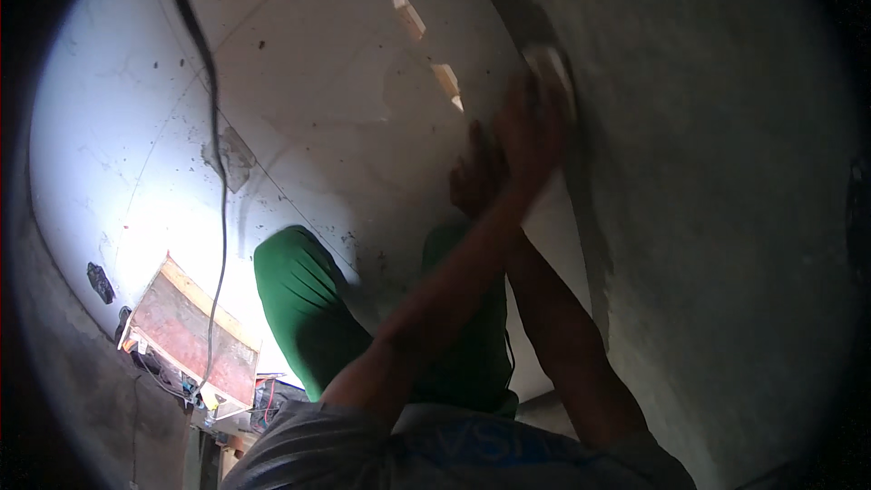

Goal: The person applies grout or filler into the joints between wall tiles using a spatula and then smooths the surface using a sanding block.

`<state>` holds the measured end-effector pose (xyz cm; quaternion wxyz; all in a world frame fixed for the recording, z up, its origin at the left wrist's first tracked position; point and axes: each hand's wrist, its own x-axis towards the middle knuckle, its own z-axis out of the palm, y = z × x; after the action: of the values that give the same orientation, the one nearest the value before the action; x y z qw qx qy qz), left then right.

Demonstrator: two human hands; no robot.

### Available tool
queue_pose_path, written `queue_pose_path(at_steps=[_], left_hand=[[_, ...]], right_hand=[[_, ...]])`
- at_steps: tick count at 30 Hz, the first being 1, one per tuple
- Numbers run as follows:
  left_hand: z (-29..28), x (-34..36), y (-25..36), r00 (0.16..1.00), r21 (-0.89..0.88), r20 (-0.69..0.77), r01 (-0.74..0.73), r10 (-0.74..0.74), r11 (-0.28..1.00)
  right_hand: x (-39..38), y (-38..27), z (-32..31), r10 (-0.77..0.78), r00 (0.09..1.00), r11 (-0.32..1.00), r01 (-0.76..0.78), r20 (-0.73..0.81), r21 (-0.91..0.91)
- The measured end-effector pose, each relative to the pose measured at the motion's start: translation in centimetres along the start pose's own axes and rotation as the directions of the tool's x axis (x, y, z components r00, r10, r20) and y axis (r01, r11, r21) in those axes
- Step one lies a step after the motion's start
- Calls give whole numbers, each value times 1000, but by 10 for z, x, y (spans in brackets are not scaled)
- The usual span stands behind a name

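My forearms cross in front of me, over my knees. My left hand (533, 132) reaches up and right to the foot of the wall, its fingers closed on a pale flat piece (552, 73). That piece lies along the wall's lower edge; its kind is too dim and blurred to tell. Beneath the left wrist, my right hand (475, 174) is low over the floor in shadow, its fingers partly spread and nothing visible in them. Left of the hands, two small bright wedge-like patches (446, 83) show on the floor; blocks or light, I cannot tell.
A grey plastered wall (717, 172) rises along the right. Pale floor tiles (299, 63) bear dark specks and a grey smear (234, 159). A dark cable (215, 109) runs down the left towards a reddish wooden box (195, 327) by bright light. My green-trousered knees (304, 299) are bent below.
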<state>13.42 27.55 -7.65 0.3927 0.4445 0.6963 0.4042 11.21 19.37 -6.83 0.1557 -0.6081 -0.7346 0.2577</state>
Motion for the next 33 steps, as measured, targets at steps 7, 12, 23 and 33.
queue_pose_path(at_steps=[7,12,23,33], left_hand=[[-47,0,58,954,282,-125,-230,274,932],[-36,6,50,957,-178,110,285,-269,942],[-48,37,54,983,-75,29,184,-182,980],[-76,60,95,942,-236,75,335,-327,912]], right_hand=[[1,2,-7,-39,999,963,36,-6,-268],[4,1,-10,-9,1000,967,13,15,-255],[-8,8,-9,26,997,981,-12,72,-193],[-4,8,-10,38,996,953,-11,84,-304]])
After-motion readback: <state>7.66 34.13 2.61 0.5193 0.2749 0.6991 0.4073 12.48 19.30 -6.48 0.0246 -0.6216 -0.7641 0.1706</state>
